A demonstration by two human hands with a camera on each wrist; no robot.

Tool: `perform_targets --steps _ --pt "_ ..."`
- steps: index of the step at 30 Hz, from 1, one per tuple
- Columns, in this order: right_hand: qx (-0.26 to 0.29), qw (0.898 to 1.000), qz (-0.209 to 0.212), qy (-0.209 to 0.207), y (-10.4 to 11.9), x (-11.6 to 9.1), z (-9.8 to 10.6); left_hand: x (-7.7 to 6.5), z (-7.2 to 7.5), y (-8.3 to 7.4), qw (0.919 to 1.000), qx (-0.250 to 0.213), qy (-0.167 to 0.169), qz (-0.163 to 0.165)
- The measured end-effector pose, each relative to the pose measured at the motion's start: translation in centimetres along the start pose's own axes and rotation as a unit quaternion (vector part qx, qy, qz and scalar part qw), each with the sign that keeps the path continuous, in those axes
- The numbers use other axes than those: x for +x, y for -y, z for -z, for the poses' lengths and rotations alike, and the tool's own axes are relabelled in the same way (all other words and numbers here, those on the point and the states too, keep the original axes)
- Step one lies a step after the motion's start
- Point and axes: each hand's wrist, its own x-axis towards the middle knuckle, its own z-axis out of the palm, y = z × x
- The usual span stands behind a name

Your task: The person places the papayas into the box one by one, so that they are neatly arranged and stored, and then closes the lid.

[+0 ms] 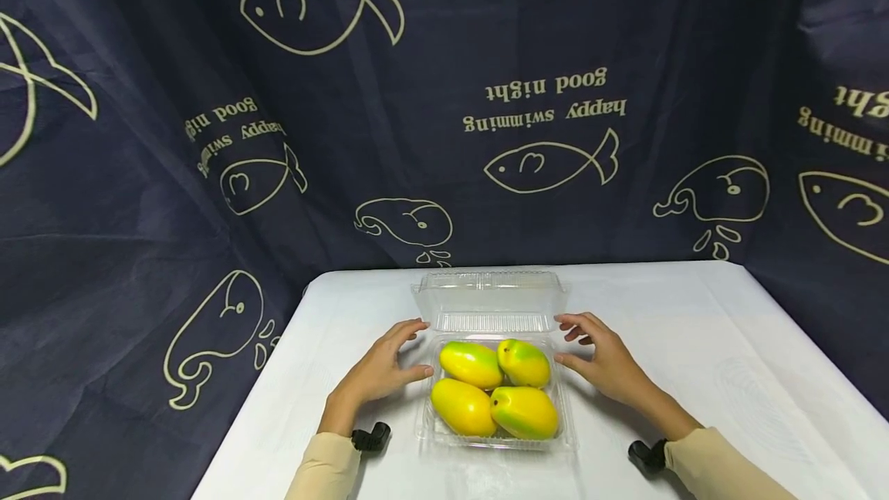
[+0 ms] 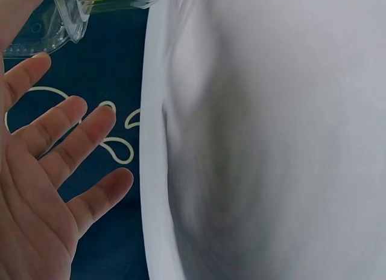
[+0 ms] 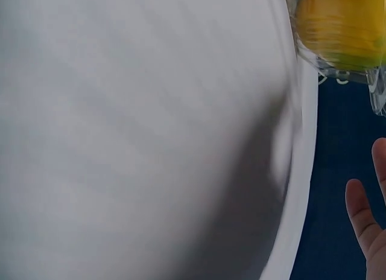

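A clear plastic clamshell box (image 1: pixel 500 444) sits on the white table, its lid (image 1: pixel 491 301) swung up at the back. Several yellow-green mangoes lie in the base in two rows, among them a back left mango (image 1: pixel 470 364), a back right mango (image 1: pixel 525 363), a front left mango (image 1: pixel 463 407) and a front right mango (image 1: pixel 525 413). My left hand (image 1: pixel 382 365) is beside the left edge, fingers spread and thumb toward the rim. On the other side, my right hand (image 1: pixel 606 361) has its fingers loosely bent by the rim near the hinge. Neither hand grips anything.
The table (image 1: pixel 694 346) has a white cover and ends just behind the lid. A dark curtain (image 1: pixel 417 122) printed with fish and whales hangs behind and at both sides. Black wrist cameras are strapped at both sleeves.
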Motion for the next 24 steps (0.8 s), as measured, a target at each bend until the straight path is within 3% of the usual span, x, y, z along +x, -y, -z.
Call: perform_targets --steps 6,17,24 --pt "0.001 1.000 0.008 -0.007 0.1 -0.8 -0.2 -0.2 -0.1 -0.1 1.0000 -0.002 -0.008 -0.001" --pt "0.011 1.000 0.007 -0.017 1.3 -1.4 0.4 -0.5 0.0 -0.5 0.9971 0.029 -0.050 -0.049" --pt "0.031 0.999 0.019 -0.020 2.5 -1.7 0.9 -1.3 0.5 -1.0 0.9951 0.083 -0.041 -0.035"
